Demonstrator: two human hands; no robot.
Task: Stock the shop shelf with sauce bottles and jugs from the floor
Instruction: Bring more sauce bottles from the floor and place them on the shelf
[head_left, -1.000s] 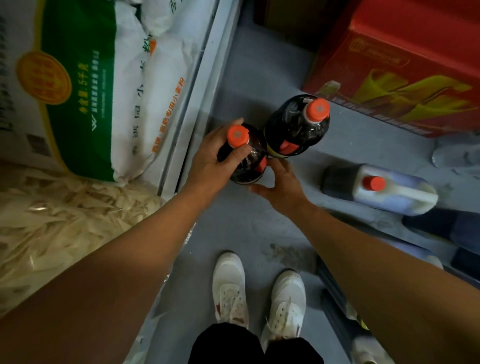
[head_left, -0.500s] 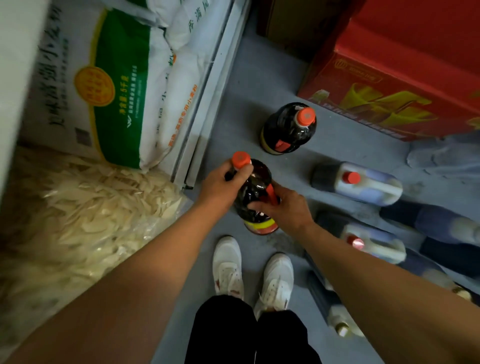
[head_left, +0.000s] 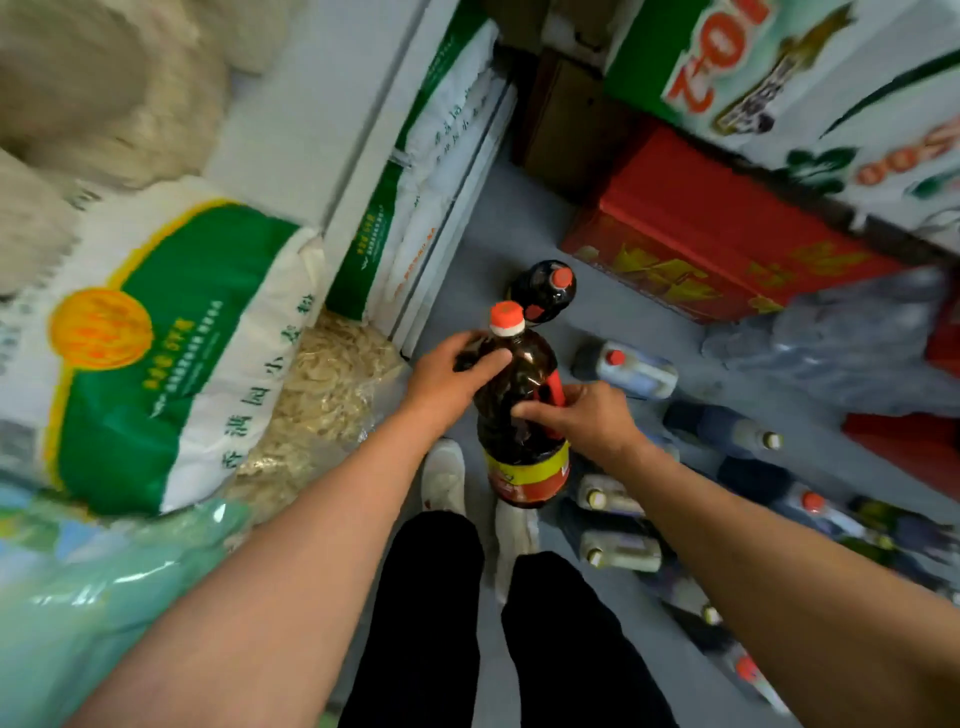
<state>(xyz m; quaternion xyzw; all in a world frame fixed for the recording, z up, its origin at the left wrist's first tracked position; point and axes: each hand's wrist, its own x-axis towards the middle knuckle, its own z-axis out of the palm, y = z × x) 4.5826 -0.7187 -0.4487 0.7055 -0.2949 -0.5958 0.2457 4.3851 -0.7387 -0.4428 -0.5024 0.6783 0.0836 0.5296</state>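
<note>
You hold a dark sauce bottle with both hands, lifted clear of the grey floor and roughly upright in front of your legs. Your left hand grips its shoulder just below the orange cap, the fingers curled over the dark plastic. Your right hand holds the bottle's right side at the red handle, thumb laid across the front and the other fingers wrapped behind, so you cannot see them all. The yellow and red label sits at the bottle's lower end, above your white shoes.

A second dark bottle with an orange cap stands on the floor just beyond the one you hold, partly hidden behind its cap. To your right, pale jugs and more bottles lie on their sides on the floor, some blurred.

On your left, the shop shelf carries a green and white flour sack with a clear bag of pale dried strips beside it; a further sack stands on the level below. Ahead on the right a red carton rests on the floor under a green and white box.
</note>
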